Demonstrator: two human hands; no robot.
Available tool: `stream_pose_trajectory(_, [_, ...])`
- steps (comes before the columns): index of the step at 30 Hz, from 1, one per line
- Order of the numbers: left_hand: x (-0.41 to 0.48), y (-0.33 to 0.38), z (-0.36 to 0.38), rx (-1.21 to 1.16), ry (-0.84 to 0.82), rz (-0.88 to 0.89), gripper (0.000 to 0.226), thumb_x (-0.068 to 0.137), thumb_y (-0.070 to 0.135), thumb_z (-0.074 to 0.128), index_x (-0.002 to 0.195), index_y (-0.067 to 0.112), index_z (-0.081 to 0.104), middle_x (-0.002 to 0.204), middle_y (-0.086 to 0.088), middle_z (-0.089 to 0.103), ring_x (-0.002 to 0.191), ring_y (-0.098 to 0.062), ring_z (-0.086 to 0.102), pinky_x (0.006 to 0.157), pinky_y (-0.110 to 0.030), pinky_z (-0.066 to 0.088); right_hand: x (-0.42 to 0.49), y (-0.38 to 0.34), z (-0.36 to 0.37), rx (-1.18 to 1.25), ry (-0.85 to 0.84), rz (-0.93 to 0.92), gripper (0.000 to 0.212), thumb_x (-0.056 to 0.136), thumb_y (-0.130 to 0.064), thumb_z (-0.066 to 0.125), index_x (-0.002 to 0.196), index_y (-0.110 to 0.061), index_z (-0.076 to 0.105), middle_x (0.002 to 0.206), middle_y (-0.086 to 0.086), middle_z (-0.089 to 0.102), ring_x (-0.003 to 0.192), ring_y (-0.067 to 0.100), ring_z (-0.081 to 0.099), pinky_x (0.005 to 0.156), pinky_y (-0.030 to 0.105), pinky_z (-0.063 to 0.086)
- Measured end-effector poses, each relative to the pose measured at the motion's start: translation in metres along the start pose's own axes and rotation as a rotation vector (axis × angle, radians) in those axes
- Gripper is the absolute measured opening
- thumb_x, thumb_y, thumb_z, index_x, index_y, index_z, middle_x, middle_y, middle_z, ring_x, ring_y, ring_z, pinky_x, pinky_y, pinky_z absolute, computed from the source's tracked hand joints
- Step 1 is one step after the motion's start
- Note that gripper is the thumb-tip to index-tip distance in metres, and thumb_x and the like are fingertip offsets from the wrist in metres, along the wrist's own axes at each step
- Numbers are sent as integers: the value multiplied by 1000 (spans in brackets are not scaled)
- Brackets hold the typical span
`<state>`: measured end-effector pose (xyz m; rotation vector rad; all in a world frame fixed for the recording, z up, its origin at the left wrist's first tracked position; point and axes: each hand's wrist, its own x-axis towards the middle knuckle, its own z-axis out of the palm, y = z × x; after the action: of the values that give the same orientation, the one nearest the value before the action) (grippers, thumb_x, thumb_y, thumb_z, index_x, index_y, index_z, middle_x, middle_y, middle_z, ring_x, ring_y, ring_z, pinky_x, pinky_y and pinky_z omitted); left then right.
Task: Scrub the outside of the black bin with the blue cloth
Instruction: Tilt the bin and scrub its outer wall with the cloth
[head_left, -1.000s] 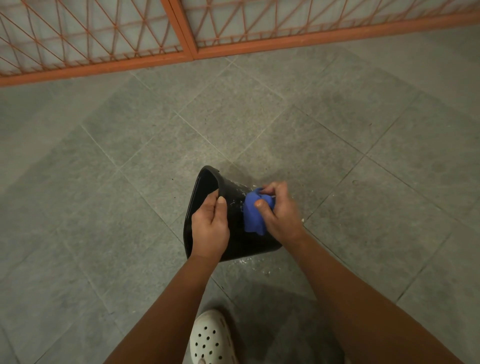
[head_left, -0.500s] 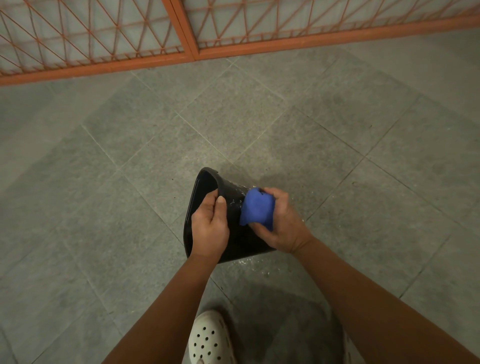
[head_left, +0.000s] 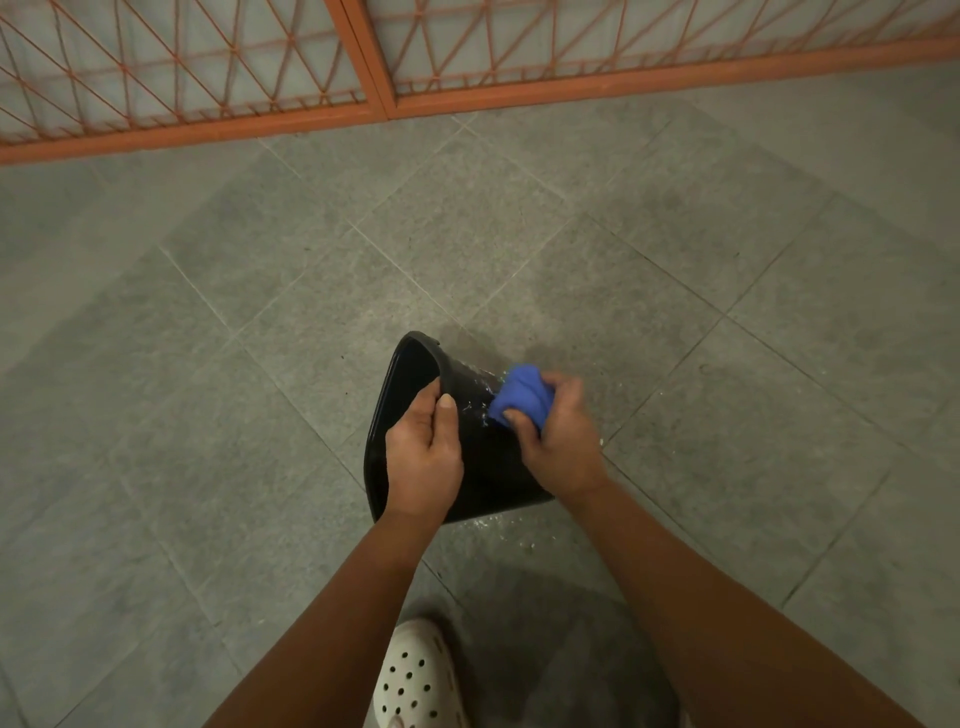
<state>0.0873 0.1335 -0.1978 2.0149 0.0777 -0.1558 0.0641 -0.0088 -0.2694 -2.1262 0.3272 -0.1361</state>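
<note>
Head view: the bin (head_left: 485, 467) lies tipped on the grey tiled floor (head_left: 218, 364) just ahead of my white shoe (head_left: 415, 675), its mouth facing left. It is glossy black, and its outer wall glints with water drops and streaks. My left hand (head_left: 423, 457) grips the rim, thumb on the outside and fingers curled into the mouth. My right hand (head_left: 563, 441) clutches the bunched blue cloth (head_left: 522, 397), fingers wrapped round it, pressing it against the wet outer wall near the far edge.
</note>
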Motion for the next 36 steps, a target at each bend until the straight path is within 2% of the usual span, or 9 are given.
stream_pose_trajectory(6, [0,-1,0,36,-19,30,35,95,27,40,115,11,64,92,3,70,87,-7,66,81,-33,56,-10,0,5,-79,53,-277,46,88,-41,52,119,-9,45,107,17,53,95,18,51,85,19,40])
stream_pose_trajectory(11, [1,2,2,-8,12,-30,33,95,28,41,114,13,63,94,1,69,89,-9,66,84,-38,55,-2,10,5,-26,86,-165,44,88,-36,52,122,-8,50,104,15,52,88,22,54,79,34,51])
stream_pose_trajectory(15, [4,2,1,-23,-9,-60,28,99,18,42,116,10,63,97,-2,70,92,-10,66,87,-41,54,-25,9,4,-36,114,-269,43,92,-43,48,123,-13,45,104,16,53,90,21,53,82,24,44])
stream_pose_trajectory(19, [4,3,-1,-14,-25,-77,32,98,24,41,114,9,64,96,-2,70,92,-11,67,87,-40,54,-12,-3,8,-94,81,-345,45,92,-47,49,114,-7,49,96,14,49,83,21,49,73,27,45])
stream_pose_trajectory(23, [5,4,1,-41,53,-133,28,99,18,43,114,7,64,96,-3,69,92,-12,66,90,-39,53,-1,-1,13,-48,201,-148,38,87,-35,57,97,2,58,104,16,49,90,19,51,82,24,47])
stream_pose_trajectory(25, [6,4,1,-19,46,-128,29,99,18,43,116,7,63,97,-3,69,93,-11,66,90,-37,53,-13,-1,16,-18,164,-95,44,88,-40,52,108,-1,54,117,14,48,102,18,51,89,29,48])
stream_pose_trajectory(28, [7,4,1,-17,22,-104,29,99,16,43,117,7,63,100,-5,70,96,-12,66,91,-35,52,-29,0,23,-52,139,-220,44,90,-36,50,127,-14,42,131,12,40,114,25,47,93,42,46])
stream_pose_trajectory(33, [4,1,0,-60,8,-102,28,100,16,43,113,6,65,98,-5,70,95,-13,66,91,-39,52,-9,-7,23,-126,47,-321,34,88,-33,51,120,-25,44,129,9,39,109,28,47,84,48,47])
stream_pose_trajectory(36, [3,0,-1,-97,0,-131,28,99,21,43,113,12,65,99,-3,71,97,-14,67,93,-43,52,-2,-3,27,-96,95,-87,34,87,-42,44,119,-30,43,125,15,44,107,29,49,83,51,49])
